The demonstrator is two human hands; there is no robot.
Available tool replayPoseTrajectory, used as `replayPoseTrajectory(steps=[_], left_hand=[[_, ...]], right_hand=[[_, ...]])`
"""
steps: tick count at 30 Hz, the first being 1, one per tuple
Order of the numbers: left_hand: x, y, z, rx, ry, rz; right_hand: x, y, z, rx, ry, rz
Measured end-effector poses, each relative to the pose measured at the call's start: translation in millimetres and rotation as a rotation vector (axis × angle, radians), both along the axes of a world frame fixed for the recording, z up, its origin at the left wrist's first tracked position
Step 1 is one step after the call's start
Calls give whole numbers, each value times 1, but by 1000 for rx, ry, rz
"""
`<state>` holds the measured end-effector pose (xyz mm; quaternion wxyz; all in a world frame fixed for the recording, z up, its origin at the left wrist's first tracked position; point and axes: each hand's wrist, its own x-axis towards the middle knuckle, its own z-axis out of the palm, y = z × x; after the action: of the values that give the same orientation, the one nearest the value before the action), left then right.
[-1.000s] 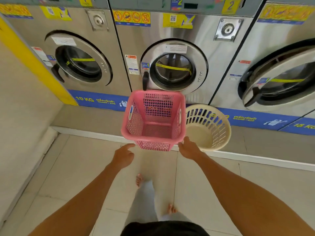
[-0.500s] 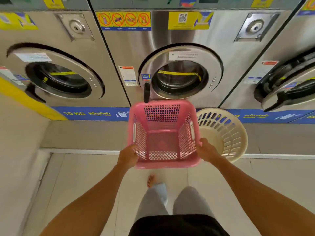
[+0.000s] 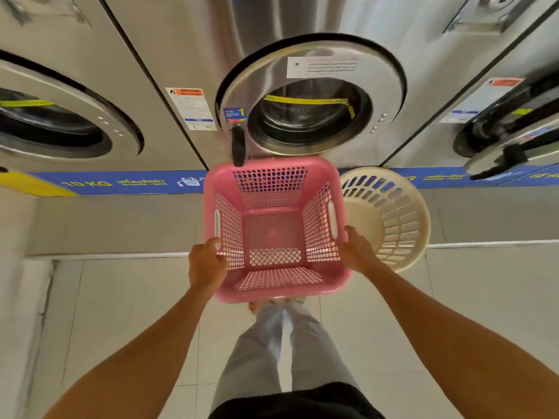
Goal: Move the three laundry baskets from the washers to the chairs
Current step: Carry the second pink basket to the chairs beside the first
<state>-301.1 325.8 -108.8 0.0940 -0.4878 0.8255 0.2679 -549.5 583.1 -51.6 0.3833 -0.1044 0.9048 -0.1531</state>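
Your left hand (image 3: 208, 263) has its fingers (image 3: 215, 244) clamped on the pink basket (image 3: 276, 229) rim at 9 o'clock, and your right hand (image 3: 358, 251) is gripping the 3 o'clock rim the same way. Basket's empty, sitting dead center right under the middle washer (image 3: 305, 98) door. At 3 o'clock a cream round basket (image 3: 390, 217) lies tipped on its side on the ledge (image 3: 121, 222), just beside the pink one, partly hidden behind it. So two baskets visible. Three washers show, with the outer two cut off at the frame edges. Open tiled floor (image 3: 121, 297) at 7 and 5 o'clock either side of your legs (image 3: 272, 343).
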Motion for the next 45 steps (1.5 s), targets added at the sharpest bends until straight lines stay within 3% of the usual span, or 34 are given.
replayPoseTrajectory(steps=[6, 13, 18, 21, 25, 34, 37, 45], left_hand=[[-11, -12, -30, 4, -72, 15], [-34, -31, -50, 37, -48, 58], [-7, -29, -36, 56, -52, 10], [8, -3, -6, -39, -108, 130], [42, 32, 23, -19, -170, 201], [117, 108, 79, -4, -35, 549], [152, 136, 90, -15, 44, 635], [246, 246, 100, -27, 23, 1013]], right_hand=[[-22, -12, -55, 74, 76, -17], [-33, -25, -86, -12, 135, 5], [-38, -12, -73, 7, 243, 185], [-30, -10, -57, -28, 283, 224], [-25, -6, -45, -84, 266, 337], [-10, -72, 4, -164, 247, 746], [16, -93, 13, -208, 267, 891], [119, -136, 32, -382, 316, 1285]])
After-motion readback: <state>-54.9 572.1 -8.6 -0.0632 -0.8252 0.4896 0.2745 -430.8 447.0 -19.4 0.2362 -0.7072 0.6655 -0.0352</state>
